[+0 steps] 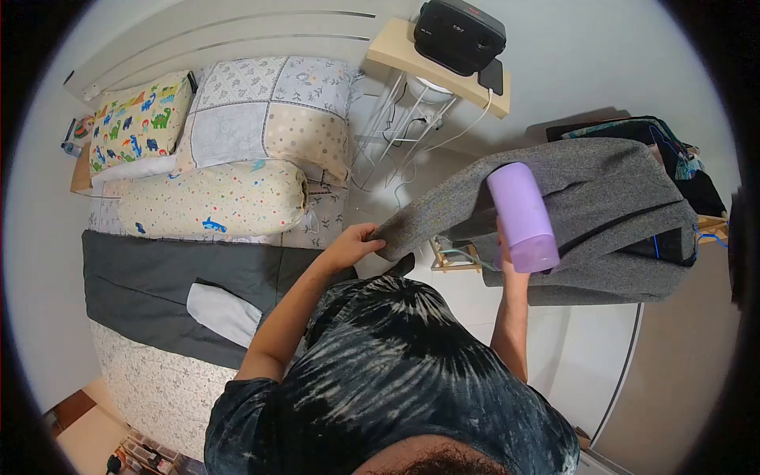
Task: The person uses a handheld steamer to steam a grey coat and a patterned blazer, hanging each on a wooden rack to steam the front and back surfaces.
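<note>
Hanging at the right is a grey jacket (606, 198), its one sleeve (443, 202) drawn out toward the left. My left hand (354, 247) pinches the cuff end of that sleeve between thumb and fingers. A lilac handheld garment steamer (522, 214), a smooth cylinder with a see-through purple tank at its lower end, is gripped in my right hand (511, 257). The steamer mostly hides that hand's fingers. It overlaps the jacket near the top of the sleeve in this view.
Pillows (269, 111), a bolster (214, 198) and a dark grey blanket (142, 269) lie on the bed at left, with a white cloth (224, 313). A small table (388, 47) bears a black projector (459, 36) and a phone (491, 77) on a white cable. Dark clothes (657, 134) hang behind the jacket.
</note>
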Motion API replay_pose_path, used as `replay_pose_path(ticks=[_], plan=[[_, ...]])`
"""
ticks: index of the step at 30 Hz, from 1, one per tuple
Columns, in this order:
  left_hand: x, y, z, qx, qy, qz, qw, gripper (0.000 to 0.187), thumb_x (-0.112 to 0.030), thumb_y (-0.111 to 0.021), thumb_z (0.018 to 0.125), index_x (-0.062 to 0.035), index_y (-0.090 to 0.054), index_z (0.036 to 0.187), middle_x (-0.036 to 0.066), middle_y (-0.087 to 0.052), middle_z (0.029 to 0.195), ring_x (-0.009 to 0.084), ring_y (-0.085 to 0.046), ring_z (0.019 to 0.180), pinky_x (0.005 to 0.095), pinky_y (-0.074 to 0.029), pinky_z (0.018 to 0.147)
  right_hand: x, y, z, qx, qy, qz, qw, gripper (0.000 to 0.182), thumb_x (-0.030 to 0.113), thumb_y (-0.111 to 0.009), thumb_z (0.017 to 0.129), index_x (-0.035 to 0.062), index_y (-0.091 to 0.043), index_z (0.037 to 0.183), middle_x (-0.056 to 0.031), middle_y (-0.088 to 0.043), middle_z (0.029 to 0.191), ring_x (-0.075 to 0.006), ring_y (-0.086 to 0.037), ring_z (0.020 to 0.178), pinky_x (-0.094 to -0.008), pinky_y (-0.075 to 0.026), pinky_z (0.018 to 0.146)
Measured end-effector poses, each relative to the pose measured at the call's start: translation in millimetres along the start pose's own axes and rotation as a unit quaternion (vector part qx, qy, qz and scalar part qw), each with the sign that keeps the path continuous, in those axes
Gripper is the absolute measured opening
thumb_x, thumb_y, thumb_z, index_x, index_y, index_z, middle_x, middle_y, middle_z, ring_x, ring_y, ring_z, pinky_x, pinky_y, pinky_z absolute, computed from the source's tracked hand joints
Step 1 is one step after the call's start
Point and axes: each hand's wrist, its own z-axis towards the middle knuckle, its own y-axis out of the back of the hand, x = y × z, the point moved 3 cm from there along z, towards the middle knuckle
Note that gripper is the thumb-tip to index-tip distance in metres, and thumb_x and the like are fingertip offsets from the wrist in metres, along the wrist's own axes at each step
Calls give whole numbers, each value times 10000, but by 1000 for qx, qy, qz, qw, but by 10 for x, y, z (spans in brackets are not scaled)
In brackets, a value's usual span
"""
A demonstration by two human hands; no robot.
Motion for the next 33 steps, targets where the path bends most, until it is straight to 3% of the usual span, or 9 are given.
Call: replay_pose_path(ticks=[3,5,7,9,10,15,18,23,33], plan=[[-2,-5,50,1,-7,-9,1000,268,-72,-624,909,25,-605,1158,33,-664,1046,109,-599,926,270,-458,851,-207,-168,-5,-67,139,-113,982,243,294,-655,889,64,-694,958,-149,-691,925,-265,-660,866,-415,-485,765],[-35,-7,58,-9,-11,5,1000,259,-66,-618,910,29,-604,1151,32,-665,1032,115,-603,938,273,-460,867,-70,-333,-117,-93,315,-200,923,247,284,-640,891,68,-685,1002,-174,-677,965,-316,-643,919,-439,-484,792],[-8,-15,43,-8,-12,-4,1000,267,-61,-617,910,30,-597,1160,35,-661,1043,118,-601,956,275,-458,881,29,-438,-222,-74,326,-243,911,275,268,-645,872,60,-672,1049,-187,-665,1007,-356,-624,964,-459,-483,815],[37,-16,48,-7,-13,-13,1000,275,-57,-615,909,31,-591,1169,38,-658,1055,121,-599,974,277,-456,896,145,-535,-313,39,298,-222,928,295,236,-652,843,44,-659,1067,-184,-662,1025,-366,-616,980,-469,-484,815],[57,-8,62,-10,-16,-14,1000,287,-48,-615,907,33,-582,1180,42,-652,1072,121,-594,993,278,-451,909,209,-587,-346,9,351,-170,921,283,198,-659,808,33,-661,1038,-174,-662,995,-367,-622,946,-474,-485,797],[54,37,76,-14,-5,21,1000,327,-15,-611,893,33,-557,1212,51,-637,1116,119,-581,1027,276,-437,938,207,-846,-398,101,319,-118,935,259,199,-691,788,42,-668,992,-145,-658,937,-333,-632,877,-461,-488,764],[4,19,46,-14,-10,32,999,350,8,-607,880,26,-552,1225,51,-633,1125,121,-577,1039,278,-432,951,252,-939,-454,139,289,-60,945,301,196,-760,732,47,-675,980,-128,-684,922,-281,-661,863,-388,-522,746],[136,31,86,8,-45,2,999,412,26,-601,870,19,-524,1275,59,-615,1198,132,-564,1094,288,-420,985,362,-973,-502,211,150,54,964,421,213,-801,722,23,-662,1070,-129,-697,999,-238,-671,945,-360,-522,803],[102,25,56,16,-36,-22,999,460,57,-564,849,25,-504,1305,57,-613,1205,126,-558,1102,285,-417,988,221,-1053,-508,248,153,12,957,467,217,-793,734,20,-636,1128,-153,-671,1087,-264,-647,1030,-377,-505,866]])
